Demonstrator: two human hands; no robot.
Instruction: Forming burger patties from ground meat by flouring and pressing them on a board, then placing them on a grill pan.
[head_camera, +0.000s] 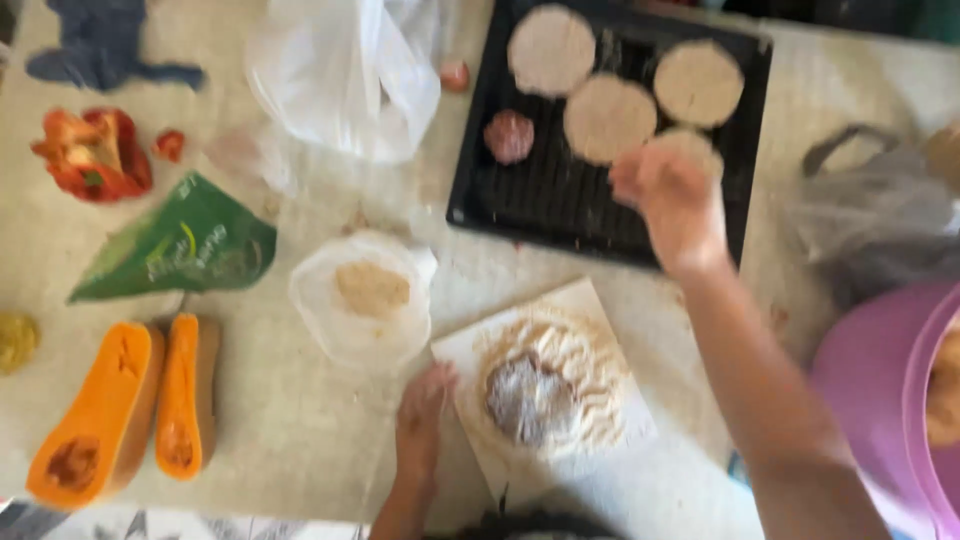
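Nearest the cam, bottom centre, left hand (425, 415) rests flat w/ fingers loose on the edge of a white board (600, 470), grasping nothing; on the board sits a dark patty (525, 400) in a ring of pale crumbs (585, 355). Right hand (675, 200) is over the front edge of the black tray (560, 200), fingers bunched, blurred, so can't tell if it's pinching anything. Tray holds four pale coated patties, e.g. (608, 118), plus one uncoated reddish one (510, 136). Left of the board: bag of crumbs (368, 290), green packet (190, 245), halved squash (120, 400), red pepper (95, 150). Risks, judging: the reaching forearm could drag crumbs off the board onto the bench (300, 430); a soft patty may break if dropped.
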